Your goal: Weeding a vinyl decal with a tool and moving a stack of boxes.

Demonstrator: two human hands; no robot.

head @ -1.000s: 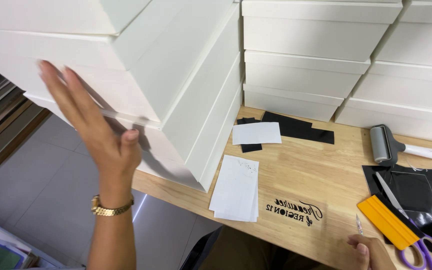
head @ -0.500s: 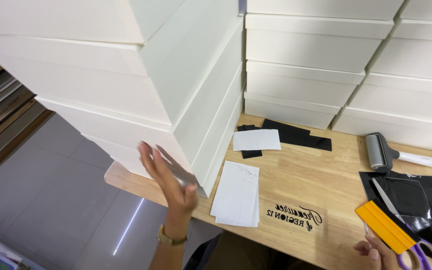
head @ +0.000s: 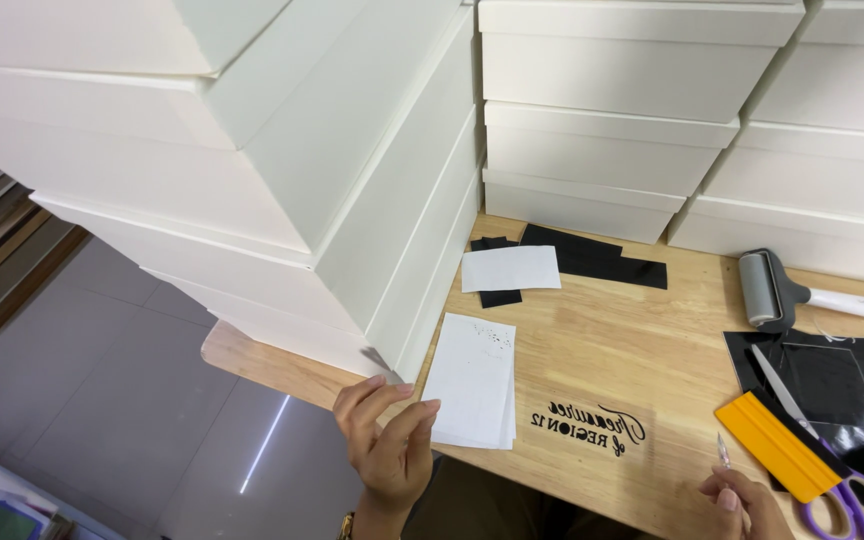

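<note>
Two bare hands work at the near edge of a pale wooden tabletop [head: 602, 330] crowded with stacks of white cardboard boxes [head: 352, 200]. The left hand [head: 387, 440] hovers with loosely spread, empty fingers [head: 417, 415] at the corner of a small stack of white paper sheets [head: 472, 380], just below the lowest box. The right hand [head: 742, 505] pinches a thin pointed tool [head: 724, 455] near black lettering on the wood. An orange plastic squeegee [head: 777, 445], purple-handled scissors [head: 852, 500], black vinyl sheets [head: 832, 375] and a grey roller [head: 767, 290] lie beside it.
</note>
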